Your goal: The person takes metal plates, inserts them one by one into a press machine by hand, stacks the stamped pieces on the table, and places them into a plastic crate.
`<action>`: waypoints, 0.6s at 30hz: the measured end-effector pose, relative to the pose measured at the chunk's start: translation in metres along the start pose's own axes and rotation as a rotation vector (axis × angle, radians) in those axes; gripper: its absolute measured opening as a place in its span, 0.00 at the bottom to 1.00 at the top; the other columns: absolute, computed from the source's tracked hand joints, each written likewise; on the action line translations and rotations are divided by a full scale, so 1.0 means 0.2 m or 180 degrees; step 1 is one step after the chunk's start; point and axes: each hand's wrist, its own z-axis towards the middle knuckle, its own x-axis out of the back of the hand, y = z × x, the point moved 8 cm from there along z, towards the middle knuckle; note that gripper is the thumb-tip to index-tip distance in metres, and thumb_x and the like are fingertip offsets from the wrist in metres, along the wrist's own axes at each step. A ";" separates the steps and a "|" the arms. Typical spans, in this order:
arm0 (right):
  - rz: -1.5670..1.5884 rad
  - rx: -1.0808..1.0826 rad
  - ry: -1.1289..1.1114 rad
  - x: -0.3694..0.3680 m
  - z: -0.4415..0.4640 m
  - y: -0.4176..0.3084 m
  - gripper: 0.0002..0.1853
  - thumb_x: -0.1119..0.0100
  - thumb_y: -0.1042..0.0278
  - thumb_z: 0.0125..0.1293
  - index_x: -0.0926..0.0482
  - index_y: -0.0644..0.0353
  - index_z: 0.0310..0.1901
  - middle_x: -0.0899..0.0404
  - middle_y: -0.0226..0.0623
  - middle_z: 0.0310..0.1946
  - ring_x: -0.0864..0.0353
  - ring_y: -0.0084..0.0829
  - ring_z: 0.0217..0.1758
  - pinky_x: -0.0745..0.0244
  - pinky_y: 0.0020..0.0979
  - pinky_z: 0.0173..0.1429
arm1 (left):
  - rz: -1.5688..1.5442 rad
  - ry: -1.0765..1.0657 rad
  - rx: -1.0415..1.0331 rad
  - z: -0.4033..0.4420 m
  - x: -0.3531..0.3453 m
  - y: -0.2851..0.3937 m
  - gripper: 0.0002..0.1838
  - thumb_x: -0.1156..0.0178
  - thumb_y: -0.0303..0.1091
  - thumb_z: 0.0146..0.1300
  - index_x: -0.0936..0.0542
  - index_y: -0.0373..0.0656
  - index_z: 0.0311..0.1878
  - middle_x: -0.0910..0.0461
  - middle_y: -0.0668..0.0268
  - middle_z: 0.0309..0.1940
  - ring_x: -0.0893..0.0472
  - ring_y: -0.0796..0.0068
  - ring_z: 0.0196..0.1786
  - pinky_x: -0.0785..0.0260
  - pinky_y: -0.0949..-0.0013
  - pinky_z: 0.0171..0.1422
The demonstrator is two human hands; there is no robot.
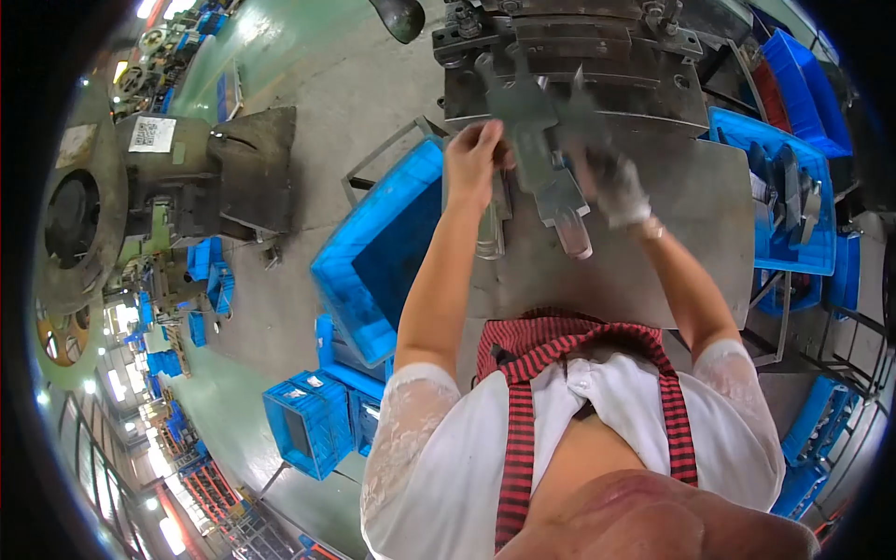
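My left hand (473, 166) is bare, with thumb and fingers closed at the left edge of a flat, notched grey metal plate (530, 140). This plate is slightly blurred and spans the space between my hands. My right hand (618, 187) wears a pale glove and is smeared by motion, so its fingers are unclear. Just beyond it is a blurred, pointed dark metal piece (583, 117). A stepped metal part with a rounded end (567, 229) shows below the plate. Another narrow metal part (492, 229) lies on the steel table (635, 271) below my left hand.
A heavy metal die (597, 65) stands at the table's far side. To the left, a blue bin (373, 271) leans on a frame. On the right is a blue crate (793, 196) with metal parts inside. Large machinery (205, 177) stands farther left.
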 end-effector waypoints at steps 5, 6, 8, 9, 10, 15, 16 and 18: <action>0.1933 -0.1427 -0.1692 0.02 -0.23 0.03 0.11 0.52 0.60 0.57 0.24 0.50 0.39 0.25 0.47 0.26 0.25 0.42 0.31 0.30 0.38 0.36 | -0.0072 -0.0465 0.0032 0.26 -0.39 -0.09 0.09 0.43 0.33 0.54 0.27 0.35 0.29 0.27 0.65 0.19 0.27 0.77 0.18 0.33 0.75 0.20; 0.1798 -0.1412 -0.1714 0.06 -0.17 0.07 0.10 0.52 0.59 0.57 0.24 0.48 0.37 0.25 0.47 0.26 0.25 0.43 0.30 0.30 0.39 0.36 | -0.0069 -0.0464 0.0048 0.30 -0.42 -0.08 0.09 0.44 0.33 0.54 0.26 0.35 0.29 0.26 0.65 0.19 0.27 0.77 0.18 0.33 0.75 0.20; 0.2604 -0.2190 -0.0304 0.01 -0.06 0.30 0.11 0.55 0.62 0.58 0.24 0.55 0.37 0.25 0.48 0.28 0.25 0.43 0.33 0.30 0.35 0.38 | -0.0068 -0.0467 0.0070 0.40 -0.48 -0.08 0.08 0.44 0.32 0.54 0.26 0.35 0.27 0.26 0.64 0.18 0.27 0.76 0.18 0.32 0.74 0.20; 0.3242 -0.2562 -0.0057 -0.05 0.03 0.40 0.12 0.54 0.64 0.57 0.24 0.58 0.39 0.24 0.48 0.29 0.25 0.43 0.34 0.30 0.33 0.40 | 0.0062 -0.0469 0.0098 0.45 -0.50 -0.09 0.09 0.42 0.33 0.53 0.26 0.36 0.27 0.26 0.65 0.19 0.27 0.77 0.18 0.31 0.74 0.20; 0.3755 -0.2415 0.0538 -0.05 0.16 0.41 0.13 0.55 0.65 0.57 0.26 0.61 0.39 0.24 0.46 0.32 0.26 0.41 0.37 0.32 0.31 0.42 | 0.0193 -0.0460 0.0115 0.51 -0.51 -0.09 0.09 0.41 0.34 0.52 0.26 0.37 0.27 0.26 0.66 0.19 0.27 0.77 0.19 0.31 0.73 0.21; 0.3784 -0.2309 0.0020 -0.26 0.55 0.37 0.13 0.60 0.69 0.58 0.27 0.63 0.40 0.25 0.38 0.40 0.29 0.34 0.45 0.36 0.28 0.51 | 0.0840 -0.0190 0.0114 0.58 -0.49 0.00 0.13 0.39 0.40 0.50 0.23 0.37 0.28 0.24 0.64 0.21 0.25 0.76 0.21 0.33 0.74 0.23; 0.3642 -0.2078 0.0312 -0.28 0.57 0.34 0.13 0.61 0.70 0.58 0.27 0.61 0.40 0.25 0.37 0.40 0.29 0.34 0.46 0.37 0.28 0.52 | 0.1385 -0.0102 -0.0474 0.56 -0.44 0.07 0.15 0.40 0.41 0.50 0.24 0.37 0.28 0.24 0.63 0.22 0.24 0.72 0.24 0.32 0.71 0.26; 0.2727 -0.1494 0.0485 -0.30 0.56 0.31 0.13 0.62 0.71 0.56 0.26 0.60 0.39 0.25 0.36 0.39 0.29 0.33 0.46 0.37 0.28 0.52 | 0.2490 0.0079 -0.1619 0.46 -0.35 0.14 0.17 0.43 0.45 0.51 0.24 0.36 0.29 0.23 0.59 0.24 0.22 0.64 0.28 0.30 0.65 0.33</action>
